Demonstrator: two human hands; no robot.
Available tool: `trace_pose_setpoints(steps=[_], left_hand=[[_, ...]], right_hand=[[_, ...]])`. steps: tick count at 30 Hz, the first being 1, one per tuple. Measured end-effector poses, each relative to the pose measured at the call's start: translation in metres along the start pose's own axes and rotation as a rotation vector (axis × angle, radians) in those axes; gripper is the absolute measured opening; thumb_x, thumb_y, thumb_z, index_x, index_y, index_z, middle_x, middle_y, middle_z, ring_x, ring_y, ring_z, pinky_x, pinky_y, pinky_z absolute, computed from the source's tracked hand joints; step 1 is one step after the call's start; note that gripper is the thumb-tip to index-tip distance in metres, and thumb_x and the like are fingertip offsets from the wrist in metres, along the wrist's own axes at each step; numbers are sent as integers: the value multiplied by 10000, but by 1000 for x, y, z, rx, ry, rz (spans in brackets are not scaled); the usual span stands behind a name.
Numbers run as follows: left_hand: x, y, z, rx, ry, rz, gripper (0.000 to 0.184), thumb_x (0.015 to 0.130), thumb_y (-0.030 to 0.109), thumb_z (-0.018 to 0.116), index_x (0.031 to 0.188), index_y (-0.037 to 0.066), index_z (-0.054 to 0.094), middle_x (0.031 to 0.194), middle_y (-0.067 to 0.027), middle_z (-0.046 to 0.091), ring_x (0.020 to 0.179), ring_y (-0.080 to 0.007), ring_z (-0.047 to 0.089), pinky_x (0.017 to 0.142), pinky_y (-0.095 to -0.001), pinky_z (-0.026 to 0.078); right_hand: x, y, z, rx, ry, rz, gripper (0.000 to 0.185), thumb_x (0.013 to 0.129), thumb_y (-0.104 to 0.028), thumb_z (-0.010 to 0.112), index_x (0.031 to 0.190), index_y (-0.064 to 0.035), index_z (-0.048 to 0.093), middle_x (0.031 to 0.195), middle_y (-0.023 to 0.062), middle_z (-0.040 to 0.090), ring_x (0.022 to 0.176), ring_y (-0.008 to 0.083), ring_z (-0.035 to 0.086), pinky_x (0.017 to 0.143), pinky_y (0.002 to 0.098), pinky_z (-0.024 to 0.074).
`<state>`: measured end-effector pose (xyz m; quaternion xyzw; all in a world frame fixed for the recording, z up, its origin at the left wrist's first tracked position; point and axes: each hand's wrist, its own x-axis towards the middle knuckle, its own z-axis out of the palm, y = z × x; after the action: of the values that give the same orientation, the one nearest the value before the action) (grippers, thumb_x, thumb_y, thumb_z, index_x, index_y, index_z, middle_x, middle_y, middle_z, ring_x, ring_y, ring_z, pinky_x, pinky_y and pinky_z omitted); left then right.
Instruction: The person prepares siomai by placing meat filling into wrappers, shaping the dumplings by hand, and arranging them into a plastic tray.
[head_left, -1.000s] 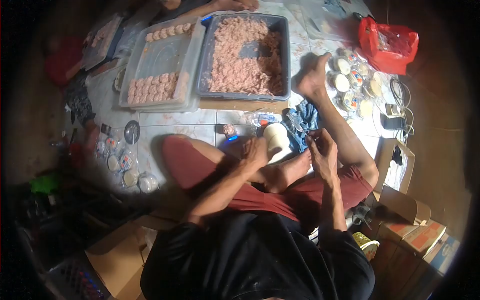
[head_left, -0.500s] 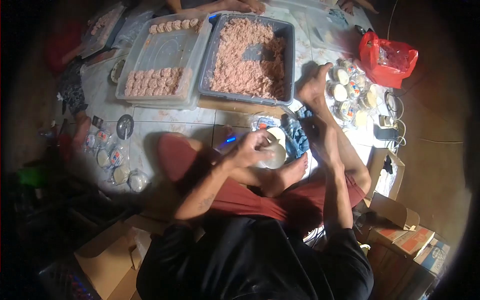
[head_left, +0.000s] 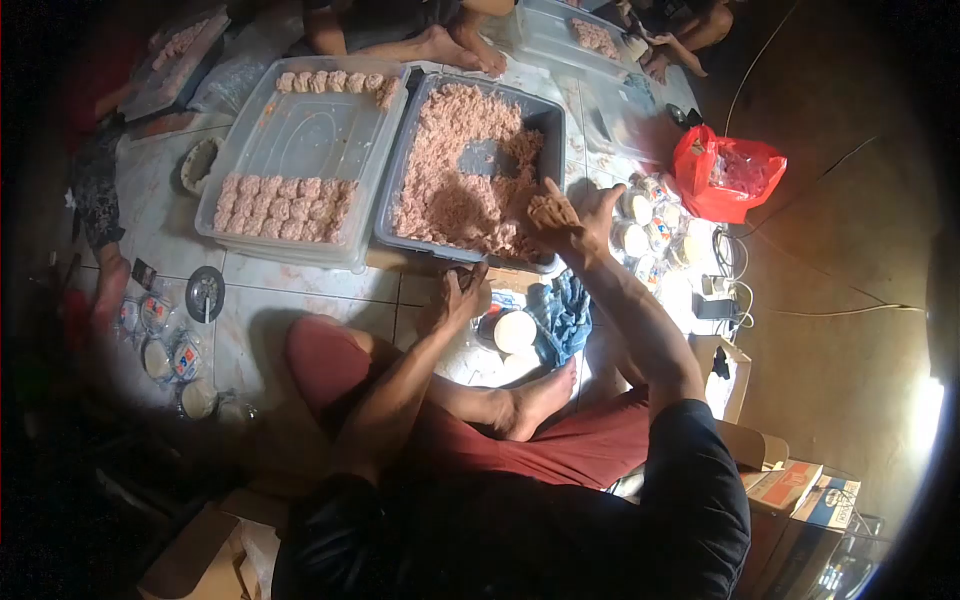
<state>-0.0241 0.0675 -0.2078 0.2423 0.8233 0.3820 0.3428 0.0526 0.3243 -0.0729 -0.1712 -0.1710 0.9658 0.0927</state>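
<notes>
My left hand (head_left: pixel 464 296) is closed, fingers curled, just below the front edge of a grey tub (head_left: pixel 385 228). Whatever it holds is hidden. Inside the tub is pink minced mixture (head_left: pixel 440 130), with a bare patch of floor in its middle. My right hand (head_left: pixel 562 228) is over the tub's front right corner, its fingers bent around a brownish lump that I cannot make out clearly. Before my crossed legs lies a round white piece (head_left: pixel 515 331) on clear plastic, beside a blue cloth (head_left: pixel 562 315).
A clear bin (head_left: pixel 300 150) left of the tub carries rows of shaped mince. Wrapped round packs (head_left: pixel 635 238) lie at right, near a red bag (head_left: pixel 728 175) and cables. More packs (head_left: pixel 187 355) lie left, by a dark dish (head_left: pixel 205 294). Other people sit across the tiles.
My right hand has moved up and forward to the tub's corner. My left hand, which held a translucent round piece, has moved left and away from the white piece. The view has shifted.
</notes>
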Motion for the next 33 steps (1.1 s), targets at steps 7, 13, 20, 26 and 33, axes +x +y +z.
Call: trace_pose_setpoints(steps=[7, 13, 20, 26, 33], left_hand=[[-36, 55, -27, -364, 181, 131, 633, 981, 563, 542, 925, -46, 708, 916, -303, 693, 910, -458, 679, 771, -490, 513], [-32, 49, -23, -328, 168, 165, 634, 1015, 543, 481, 901, -45, 692, 910, -280, 690, 903, -460, 666, 765, -499, 496], [-40, 51, -34, -572, -189, 42, 691, 1034, 636, 349, 1145, 46, 692, 1116, -117, 715, 1001, -260, 676, 868, -387, 518], [-69, 92, -67, -1577, -628, 27, 983, 929, 801, 315, 1363, -60, 504, 1342, -205, 604, 1252, -305, 581, 1100, -459, 432], [-64, 141, -64, -2003, -694, 215, 940, 924, 786, 376, 1369, -33, 493, 1346, -186, 587, 1260, -303, 537, 1150, -434, 356]], right_hand=[[15, -15, -35, 487, 70, 267, 1161, 644, -1023, 352, 1320, -99, 541, 1303, 212, 538, 1204, 383, 506, 1101, 608, 353], [1, -6, 19, 2086, 336, 363, 749, 758, -787, 492, 1061, -120, 649, 1069, 173, 645, 1039, 327, 601, 962, 577, 438], [-37, -19, 102, 3686, 419, 465, 127, 891, -179, 664, 892, -54, 687, 830, 132, 685, 796, 296, 665, 754, 413, 507], [-102, 14, 122, 3646, 72, 1167, 100, 865, -111, 641, 903, -45, 707, 892, 110, 703, 842, 321, 679, 1074, 627, 258], [-121, 127, 48, 3391, -651, 1665, 284, 810, 55, 628, 1083, -16, 660, 986, 189, 629, 905, 373, 626, 778, 474, 507]])
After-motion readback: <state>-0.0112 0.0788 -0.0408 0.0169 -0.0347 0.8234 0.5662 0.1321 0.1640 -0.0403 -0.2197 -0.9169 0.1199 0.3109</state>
